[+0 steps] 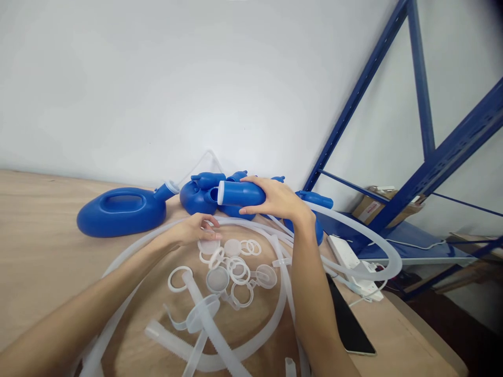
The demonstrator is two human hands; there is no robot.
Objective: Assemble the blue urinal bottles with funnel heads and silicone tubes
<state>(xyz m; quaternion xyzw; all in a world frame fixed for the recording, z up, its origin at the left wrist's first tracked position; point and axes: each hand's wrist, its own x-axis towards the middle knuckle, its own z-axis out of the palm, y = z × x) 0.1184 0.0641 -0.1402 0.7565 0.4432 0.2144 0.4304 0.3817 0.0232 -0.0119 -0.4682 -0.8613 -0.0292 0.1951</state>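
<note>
My right hand is wrapped round a blue plastic tube-shaped piece, whose white-rimmed end points left. It is held level, in front of the pile of blue pieces. To its lower left, my left hand reaches over the table with fingers bent and apart, just above a translucent cap; whether they touch it I cannot tell. Around it lie white rings and more translucent caps. Clear ribbed hoses loop round these parts, one passing through a strapped translucent lid.
A blue handled urinal bottle with a white-rimmed neck lies at left. Several blue pieces are piled against the wall. At right are a black phone or tablet, a white power strip and a blue metal shelf frame holding a cardboard box.
</note>
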